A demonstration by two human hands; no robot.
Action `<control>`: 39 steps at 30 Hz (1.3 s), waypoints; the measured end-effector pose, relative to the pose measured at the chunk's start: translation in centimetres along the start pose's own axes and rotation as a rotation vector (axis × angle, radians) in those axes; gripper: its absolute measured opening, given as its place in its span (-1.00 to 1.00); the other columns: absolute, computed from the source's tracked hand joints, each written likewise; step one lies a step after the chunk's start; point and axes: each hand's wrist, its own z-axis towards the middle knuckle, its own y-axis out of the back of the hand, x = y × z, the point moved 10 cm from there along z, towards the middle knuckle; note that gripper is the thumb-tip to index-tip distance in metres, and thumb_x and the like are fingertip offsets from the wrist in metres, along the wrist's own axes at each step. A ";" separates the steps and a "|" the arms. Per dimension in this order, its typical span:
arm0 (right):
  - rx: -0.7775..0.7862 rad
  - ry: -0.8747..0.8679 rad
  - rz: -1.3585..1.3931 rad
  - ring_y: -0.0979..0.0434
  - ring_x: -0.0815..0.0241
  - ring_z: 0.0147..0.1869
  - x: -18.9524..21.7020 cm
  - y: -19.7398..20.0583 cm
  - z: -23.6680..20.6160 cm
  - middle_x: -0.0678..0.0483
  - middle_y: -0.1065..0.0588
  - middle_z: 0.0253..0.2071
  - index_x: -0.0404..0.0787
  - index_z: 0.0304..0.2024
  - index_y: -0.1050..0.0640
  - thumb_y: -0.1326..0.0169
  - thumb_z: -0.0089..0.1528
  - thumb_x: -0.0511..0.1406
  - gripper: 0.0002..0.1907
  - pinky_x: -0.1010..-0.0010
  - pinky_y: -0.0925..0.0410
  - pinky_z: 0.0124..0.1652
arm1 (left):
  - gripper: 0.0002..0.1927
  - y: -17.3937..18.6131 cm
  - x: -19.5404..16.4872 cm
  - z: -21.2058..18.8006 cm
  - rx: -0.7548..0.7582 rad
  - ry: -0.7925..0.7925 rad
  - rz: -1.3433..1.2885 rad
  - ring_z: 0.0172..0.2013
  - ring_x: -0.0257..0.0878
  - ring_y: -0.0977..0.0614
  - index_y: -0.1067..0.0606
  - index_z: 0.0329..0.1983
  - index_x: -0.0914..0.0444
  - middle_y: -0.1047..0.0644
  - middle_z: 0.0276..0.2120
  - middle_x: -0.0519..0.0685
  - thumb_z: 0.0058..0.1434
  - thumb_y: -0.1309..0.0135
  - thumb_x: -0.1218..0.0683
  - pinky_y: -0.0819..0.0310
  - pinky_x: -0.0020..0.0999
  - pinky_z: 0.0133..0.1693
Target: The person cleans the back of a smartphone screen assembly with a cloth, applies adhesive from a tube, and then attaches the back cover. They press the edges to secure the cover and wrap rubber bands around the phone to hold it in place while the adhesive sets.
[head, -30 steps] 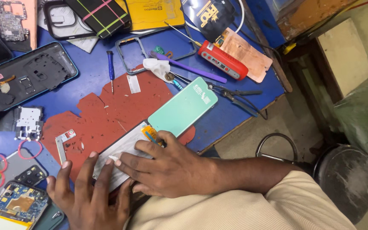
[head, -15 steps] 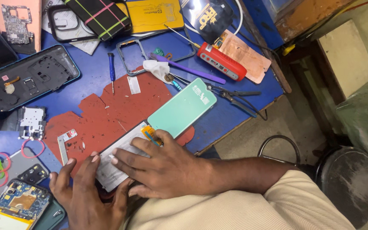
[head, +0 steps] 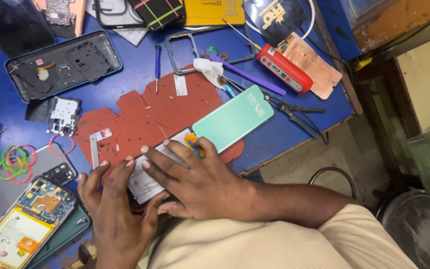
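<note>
Left hand (head: 113,209), fingers spread, rests flat at the near edge of the blue tabletop (head: 140,74), its fingertips touching the white end of the phone panel (head: 210,134). Right hand (head: 197,179) lies flat across that panel's near end, fingers spread and pressing. The panel's mint-green end projects toward the tabletop's right edge, over the red mat (head: 145,117). Against the earlier frames, both hands and the panel sit unchanged.

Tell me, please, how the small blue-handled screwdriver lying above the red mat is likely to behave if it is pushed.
The blue-handled screwdriver looks thin and round, so it would probably roll sideways on the smooth blue table. It seems light for its length and stiff, likely sliding easily at a nudge. Its fine tip may be delicate.
</note>
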 end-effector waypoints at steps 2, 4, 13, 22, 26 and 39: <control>-0.007 -0.002 -0.007 -0.15 -0.05 0.50 -0.1 0.2 -0.2 0.01 -0.19 0.50 -0.18 0.34 -0.50 -0.06 0.26 0.19 -0.20 -0.15 -0.16 0.21 | -0.16 0.1 -0.2 0.1 -0.008 -0.012 0.000 0.30 0.17 -0.31 -0.31 0.29 0.24 -0.46 0.19 0.06 -0.04 -0.39 -0.03 0.03 0.21 0.39; 0.009 0.013 -0.001 -0.13 -0.06 0.52 0.1 0.4 -0.5 0.00 -0.18 0.51 -0.19 0.33 -0.50 -0.06 0.27 0.19 -0.21 -0.16 -0.16 0.21 | -0.16 0.3 -0.3 0.0 -0.010 -0.010 0.013 0.29 0.17 -0.32 -0.31 0.28 0.24 -0.46 0.19 0.06 -0.05 -0.39 -0.03 0.03 0.22 0.38; 0.026 0.009 0.019 0.04 -0.18 0.61 0.1 0.3 0.3 -0.06 -0.15 0.52 -0.22 0.31 -0.49 -0.12 0.24 0.17 -0.21 -0.47 -0.06 0.29 | -0.15 0.2 -0.2 0.0 -0.005 0.010 0.012 0.28 0.17 -0.32 -0.32 0.29 0.23 -0.47 0.18 0.06 -0.05 -0.40 -0.05 0.01 0.19 0.39; 0.035 0.008 0.018 0.10 -0.21 0.62 0.2 0.1 0.5 -0.08 -0.11 0.54 -0.20 0.33 -0.49 -0.14 0.22 0.15 -0.20 -0.55 0.01 0.29 | -0.16 0.5 -0.2 0.3 -0.010 0.005 0.008 0.27 0.17 -0.34 -0.31 0.29 0.23 -0.47 0.19 0.06 -0.03 -0.40 -0.02 0.04 0.25 0.39; 0.037 0.025 0.026 0.12 -0.22 0.64 0.3 0.5 0.0 -0.08 -0.09 0.55 -0.21 0.33 -0.48 -0.12 0.26 0.16 -0.22 -0.57 0.03 0.30 | -0.15 0.7 -0.1 0.2 -0.007 0.010 0.005 0.26 0.18 -0.33 -0.31 0.29 0.24 -0.47 0.18 0.07 -0.05 -0.41 -0.01 0.04 0.26 0.38; 0.063 -0.007 0.028 0.13 -0.27 0.65 -0.1 -0.3 0.0 -0.10 -0.03 0.58 -0.12 0.41 -0.40 -0.09 0.28 0.17 -0.20 -0.56 0.06 0.32 | -0.16 0.8 0.1 0.2 -0.017 0.002 -0.001 0.25 0.19 -0.33 -0.32 0.28 0.25 -0.47 0.18 0.07 -0.06 -0.42 -0.01 0.05 0.27 0.38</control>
